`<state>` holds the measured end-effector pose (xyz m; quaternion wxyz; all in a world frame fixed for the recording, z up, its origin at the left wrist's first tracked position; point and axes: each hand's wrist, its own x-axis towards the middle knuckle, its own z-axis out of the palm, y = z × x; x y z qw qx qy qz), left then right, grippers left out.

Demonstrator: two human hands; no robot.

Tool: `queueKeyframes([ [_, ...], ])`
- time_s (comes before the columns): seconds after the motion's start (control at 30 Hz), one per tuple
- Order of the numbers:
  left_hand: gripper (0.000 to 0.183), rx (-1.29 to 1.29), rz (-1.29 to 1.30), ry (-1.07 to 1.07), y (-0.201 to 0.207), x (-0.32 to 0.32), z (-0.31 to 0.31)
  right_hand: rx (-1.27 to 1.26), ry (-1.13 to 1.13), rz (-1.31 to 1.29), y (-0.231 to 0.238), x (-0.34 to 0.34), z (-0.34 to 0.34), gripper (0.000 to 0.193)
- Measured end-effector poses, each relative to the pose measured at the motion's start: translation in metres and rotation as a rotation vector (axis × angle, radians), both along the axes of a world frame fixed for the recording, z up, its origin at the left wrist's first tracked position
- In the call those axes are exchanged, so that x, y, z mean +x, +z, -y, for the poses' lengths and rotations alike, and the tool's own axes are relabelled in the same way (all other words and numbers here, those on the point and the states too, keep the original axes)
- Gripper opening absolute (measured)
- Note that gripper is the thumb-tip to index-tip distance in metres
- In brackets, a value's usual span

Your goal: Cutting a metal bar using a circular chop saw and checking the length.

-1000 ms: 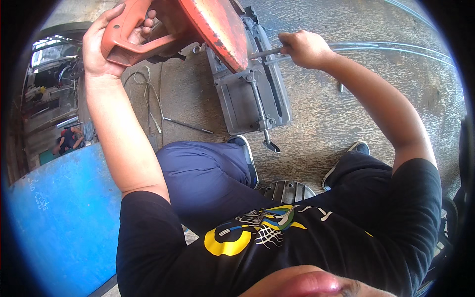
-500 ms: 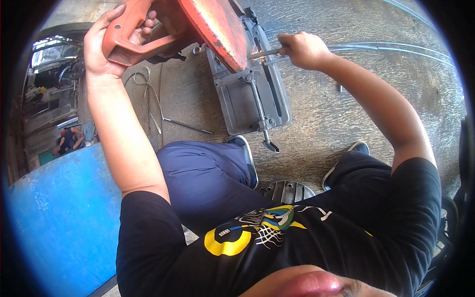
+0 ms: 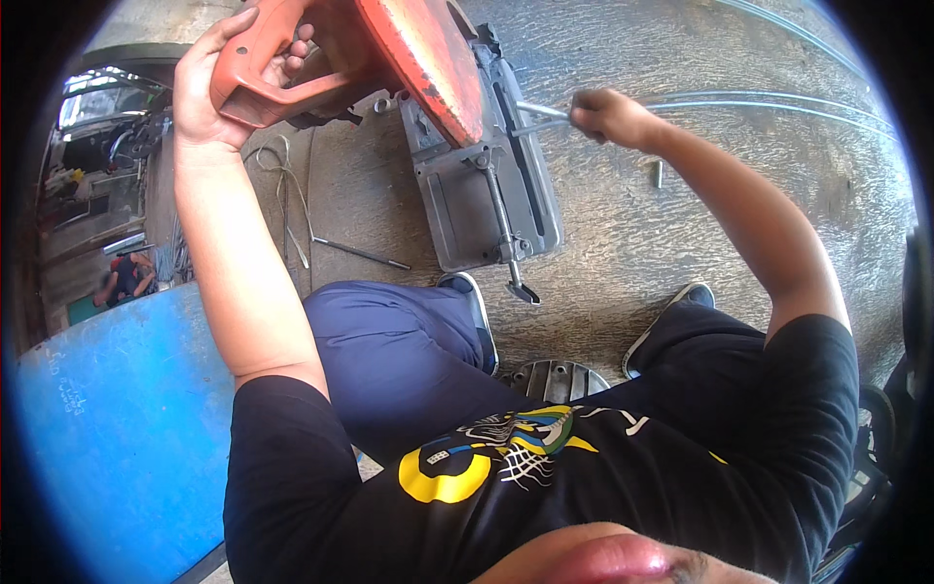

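My left hand (image 3: pixel 199 105) is wrapped around the orange handle (image 3: pixel 233 80) of a cut-off saw, whose worn orange blade guard (image 3: pixel 423 63) slants over its grey metal base (image 3: pixel 472 209). To the right of the base, my right hand (image 3: pixel 611 117) is closed on a thin metal rod (image 3: pixel 543 110). The rod points left toward the saw, and a second rod runs just below it. Whether either joins the long rods beyond my hand, I cannot tell. The guard hides the blade. A clamp screw (image 3: pixel 501 204) lies along the base.
Long thin metal rods (image 3: pixel 759 97) stretch off to the right over the worn floor. A short cut piece (image 3: pixel 658 175) lies near my right forearm. Left of the saw are a looped wire (image 3: pixel 284 170) and a dark rod (image 3: pixel 365 253). A blue panel (image 3: pixel 126 428) stands at lower left; another person (image 3: pixel 129 277) is beyond it.
My right hand has moved right and slightly down, drawing the rod away from the guard. The sparks at the rod are gone. My left hand stays on the handle, shifted slightly in view.
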<state>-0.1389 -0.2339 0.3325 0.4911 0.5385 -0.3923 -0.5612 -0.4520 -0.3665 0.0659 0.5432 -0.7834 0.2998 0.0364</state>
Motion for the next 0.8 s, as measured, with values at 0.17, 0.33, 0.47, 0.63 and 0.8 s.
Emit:
queueKeyframes([
  [0.17,0.048,0.012,0.015,-0.015,0.002,0.008,0.0,0.679,-0.203,0.077,-0.018,0.0,-0.052,0.032],
  [0.33,0.048,-0.018,-0.001,-0.052,-0.001,-0.001,0.004,1.249,-0.392,0.225,-0.061,0.02,-0.096,0.032],
  [0.47,0.047,0.003,0.029,-0.044,0.002,0.004,0.002,1.319,-0.338,0.242,-0.045,0.033,-0.108,0.032],
  [0.63,0.046,0.019,-0.044,-0.058,0.002,0.0,0.002,1.291,-0.288,0.233,-0.04,0.036,-0.111,0.03],
  [0.8,0.046,-0.012,0.019,0.028,0.001,0.001,0.002,1.099,-0.267,0.26,-0.043,0.037,-0.107,0.025],
])
